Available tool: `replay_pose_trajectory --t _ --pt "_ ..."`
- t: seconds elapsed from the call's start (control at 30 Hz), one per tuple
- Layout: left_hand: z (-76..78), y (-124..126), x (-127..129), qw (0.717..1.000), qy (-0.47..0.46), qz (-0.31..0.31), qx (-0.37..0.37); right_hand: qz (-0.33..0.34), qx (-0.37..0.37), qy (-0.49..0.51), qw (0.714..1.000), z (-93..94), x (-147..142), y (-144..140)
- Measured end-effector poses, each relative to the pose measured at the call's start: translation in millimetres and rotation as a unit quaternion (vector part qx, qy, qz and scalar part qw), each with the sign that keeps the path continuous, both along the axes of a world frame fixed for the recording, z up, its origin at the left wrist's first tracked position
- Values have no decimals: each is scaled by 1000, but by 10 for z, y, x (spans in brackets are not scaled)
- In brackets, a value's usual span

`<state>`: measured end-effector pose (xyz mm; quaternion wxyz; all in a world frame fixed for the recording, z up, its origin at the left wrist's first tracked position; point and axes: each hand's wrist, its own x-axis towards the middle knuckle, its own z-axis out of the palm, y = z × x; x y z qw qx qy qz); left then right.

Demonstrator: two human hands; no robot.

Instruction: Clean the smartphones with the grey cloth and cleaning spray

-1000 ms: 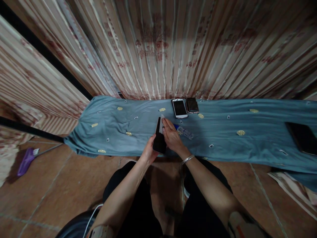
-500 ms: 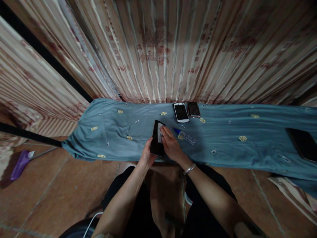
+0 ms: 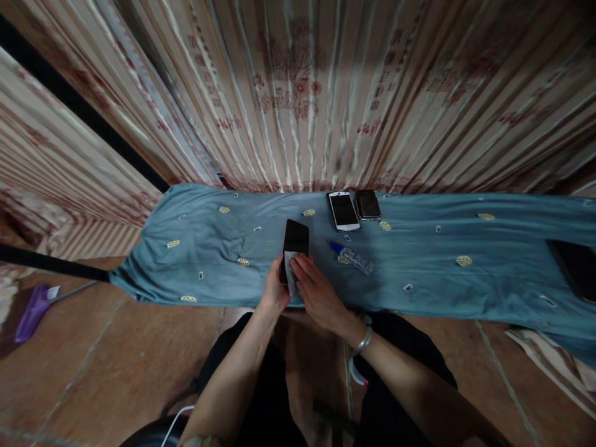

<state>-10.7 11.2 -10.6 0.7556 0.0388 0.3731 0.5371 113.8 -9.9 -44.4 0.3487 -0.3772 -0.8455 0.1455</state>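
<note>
Far left of the fingers, purple broom [image 3: 30, 312] flat on brown tiles. Nearer, left hand [image 3: 274, 292] clamped around the lower edge of a black phone [image 3: 294, 247], propping it above the wrinkled blue cloth [image 3: 209, 248], probably to steady the glossy slab. Right hand [image 3: 317, 293] pinching a small pale wipe [image 3: 291, 274] flat against the glass, fingertips pressed. Just right of the fingers, a clear blue-capped bottle [image 3: 352, 257] lying down. Beyond, white phone [image 3: 343, 210] beside dark phone [image 3: 367, 204]. Behind, striped satin curtain [image 3: 302, 93].

Dark tablet [image 3: 577, 267] cut by right edge; phone's lower end [image 3: 285, 276] behind hands.
</note>
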Motion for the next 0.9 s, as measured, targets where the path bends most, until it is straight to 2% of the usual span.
replay_pose_trajectory --t 0.17,0.3,0.5,0.63,0.9 --pt "83 9 36 999 -21 15 -25 26 27 -1 999 -41 -18 -57" --pt "106 0 47 999 -28 -2 -39 39 50 12 998 -36 -16 -103" --pt "63 6 55 999 -12 -8 -32 56 36 -16 998 3 -5 -134" --pt "92 -5 103 999 5 -5 -32 43 29 -6 999 30 -7 -76" --pt "133 -61 217 995 49 73 -40 6 -15 34 999 69 -10 181"
